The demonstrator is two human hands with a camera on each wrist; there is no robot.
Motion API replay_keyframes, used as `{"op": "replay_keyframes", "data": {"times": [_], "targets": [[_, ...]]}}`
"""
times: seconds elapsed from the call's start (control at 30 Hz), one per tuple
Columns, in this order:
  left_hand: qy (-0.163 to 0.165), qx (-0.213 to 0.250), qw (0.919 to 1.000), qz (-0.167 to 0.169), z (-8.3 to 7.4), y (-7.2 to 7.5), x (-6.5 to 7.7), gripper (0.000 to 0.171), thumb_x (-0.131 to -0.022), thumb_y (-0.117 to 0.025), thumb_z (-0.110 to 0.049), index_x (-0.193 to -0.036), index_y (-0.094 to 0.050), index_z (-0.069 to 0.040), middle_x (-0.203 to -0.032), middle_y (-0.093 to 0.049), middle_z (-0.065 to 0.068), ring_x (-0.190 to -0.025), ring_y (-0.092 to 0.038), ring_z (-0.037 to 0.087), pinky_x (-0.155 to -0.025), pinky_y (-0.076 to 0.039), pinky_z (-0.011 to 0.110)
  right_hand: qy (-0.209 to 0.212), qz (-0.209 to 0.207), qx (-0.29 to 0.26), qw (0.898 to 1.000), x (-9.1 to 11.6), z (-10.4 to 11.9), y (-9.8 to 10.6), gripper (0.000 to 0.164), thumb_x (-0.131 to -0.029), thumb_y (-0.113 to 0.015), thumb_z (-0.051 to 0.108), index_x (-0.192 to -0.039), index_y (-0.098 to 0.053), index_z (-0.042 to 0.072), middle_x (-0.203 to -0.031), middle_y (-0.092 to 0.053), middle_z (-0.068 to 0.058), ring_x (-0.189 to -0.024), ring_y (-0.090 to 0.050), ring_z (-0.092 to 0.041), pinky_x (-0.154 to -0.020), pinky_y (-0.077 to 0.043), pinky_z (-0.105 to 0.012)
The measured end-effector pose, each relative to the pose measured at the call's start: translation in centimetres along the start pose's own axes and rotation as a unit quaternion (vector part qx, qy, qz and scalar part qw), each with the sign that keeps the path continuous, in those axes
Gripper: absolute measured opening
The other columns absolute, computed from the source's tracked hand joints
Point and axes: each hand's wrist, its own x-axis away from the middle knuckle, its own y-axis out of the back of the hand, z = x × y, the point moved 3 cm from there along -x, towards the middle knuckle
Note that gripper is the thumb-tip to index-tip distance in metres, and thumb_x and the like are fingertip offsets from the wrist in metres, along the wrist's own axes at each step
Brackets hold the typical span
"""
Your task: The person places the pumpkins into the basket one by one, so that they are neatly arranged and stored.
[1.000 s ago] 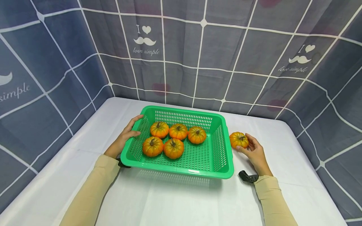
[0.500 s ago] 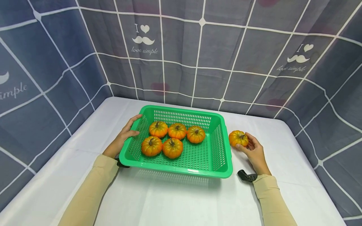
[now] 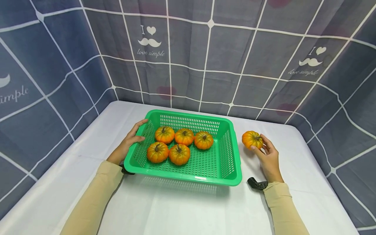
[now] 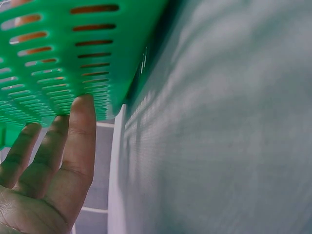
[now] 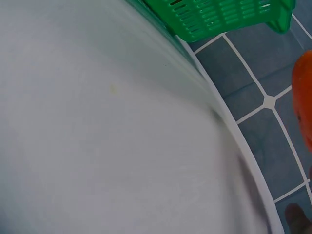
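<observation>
A green plastic basket (image 3: 202,178) with slotted walls stands on the table, several small orange pumpkins (image 3: 180,154) inside on its left side. My left hand (image 3: 126,143) holds the basket's left rim, thumb over the top. In the left wrist view its other fingers (image 4: 82,131) touch the outside of the slotted wall (image 4: 92,44). To the right of the basket, my right hand (image 3: 269,160) pinches another small pumpkin (image 3: 252,139) between thumb and fingers, its stem towards the palm. Only the edge of this pumpkin (image 5: 303,100) and a fingertip (image 5: 296,217) show in the right wrist view.
A white cloth covers the table (image 3: 182,209). Grey-blue curtains (image 3: 188,42) with white grid lines and printed lettering stand behind and at both sides. A black wrist-worn device (image 3: 258,184) sits at my right wrist.
The pumpkin in my right hand has moved slightly up and to the right, away from the basket, and a wider gap shows between them. My left hand and the basket stay put.
</observation>
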Motion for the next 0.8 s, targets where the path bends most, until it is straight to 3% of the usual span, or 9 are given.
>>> {"op": "replay_keyframes", "data": {"times": [0.23,0.8], "targets": [[-0.001,0.020,0.9998,0.008,0.0,-0.1,-0.1,0.073,-0.106,-0.042,-0.011,-0.174,-0.018,-0.025,-0.178,-0.015,0.017,-0.144,-0.041,0.036,-0.100,-0.054,0.028,0.018,0.004,-0.022,1.000,0.0,1.3,0.0,0.068,-0.099,-0.072,-0.007,-0.161,-0.046,-0.001,-0.136,-0.055,0.008,-0.121,-0.054,-0.009,-0.099,-0.045,-0.016],[-0.002,0.019,0.9998,0.003,0.0,-0.1,0.0,0.074,-0.104,-0.042,-0.010,-0.174,-0.018,-0.023,-0.178,-0.014,0.017,-0.141,-0.043,0.031,-0.100,-0.054,0.027,0.147,0.051,-0.045,0.987,0.6,4.7,-1.6,0.072,-0.087,-0.067,-0.027,-0.155,-0.052,-0.008,-0.142,-0.060,0.003,-0.121,-0.057,-0.016,-0.103,-0.046,-0.016]]}}
